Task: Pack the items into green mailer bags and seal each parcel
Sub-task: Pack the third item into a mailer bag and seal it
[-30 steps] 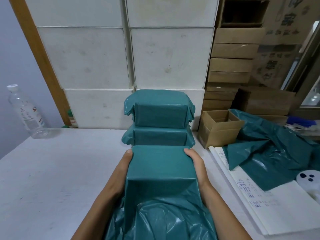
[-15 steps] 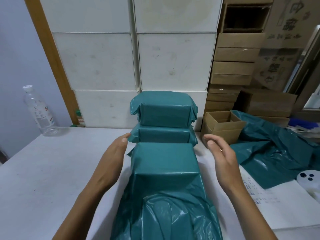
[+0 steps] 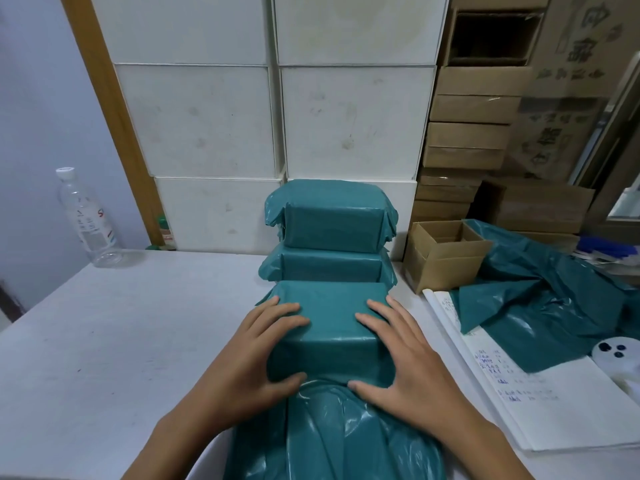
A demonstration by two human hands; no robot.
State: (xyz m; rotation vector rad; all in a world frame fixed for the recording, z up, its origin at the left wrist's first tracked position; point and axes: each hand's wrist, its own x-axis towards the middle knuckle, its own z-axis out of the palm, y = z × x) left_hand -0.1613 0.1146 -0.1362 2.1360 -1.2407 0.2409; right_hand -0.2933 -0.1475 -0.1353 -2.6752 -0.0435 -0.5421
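A boxy item inside a green mailer bag (image 3: 332,320) lies on the white table (image 3: 121,341) in front of me; the bag's loose open end (image 3: 332,441) trails toward me. My left hand (image 3: 256,358) rests spread on the parcel's left side, fingers on top, thumb at its near face. My right hand (image 3: 405,355) lies the same way on the right side. Behind it, two wrapped green parcels are stacked, the upper one (image 3: 330,220) on the lower one (image 3: 329,268), against white boxes.
An open cardboard box (image 3: 446,251) stands to the right, with loose green mailer bags (image 3: 540,299) and a written notebook (image 3: 519,393) beside it. A clear water bottle (image 3: 86,220) stands at the far left. White boxes (image 3: 277,116) and cardboard cartons (image 3: 474,133) form the back wall.
My hands let go of the parcel's far sides, lifted apart, then came down flat on its near top corners. The view shifted slightly closer.
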